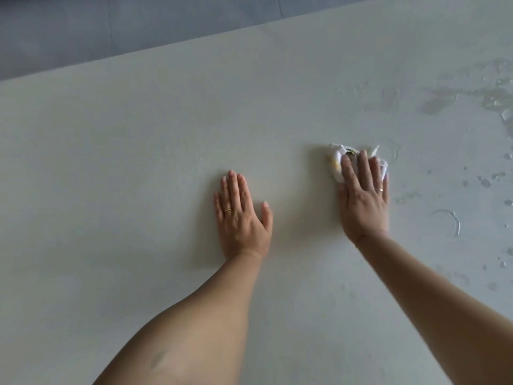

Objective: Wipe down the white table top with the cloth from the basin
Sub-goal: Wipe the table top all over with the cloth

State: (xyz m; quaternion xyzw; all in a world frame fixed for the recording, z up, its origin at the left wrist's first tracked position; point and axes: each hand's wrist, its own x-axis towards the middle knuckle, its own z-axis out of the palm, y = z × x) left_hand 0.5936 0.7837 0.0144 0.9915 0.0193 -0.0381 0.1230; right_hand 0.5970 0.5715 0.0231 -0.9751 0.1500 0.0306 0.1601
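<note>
Flatly, right hand point(363, 202) presses crumpled cloth point(336, 163) — left hand point(241, 218) released on smooth table point(133, 140).

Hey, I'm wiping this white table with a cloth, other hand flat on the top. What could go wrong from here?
1. The cloth is bunched small under the flat fingers of the right hand, so it may slip out, and passes likely cover little.
2. Puddles and droplets lie to the right on the table top; the cloth could smear them rather than lift them.
3. The left hand rests flat on the top and might slide if water spreads there.
</note>
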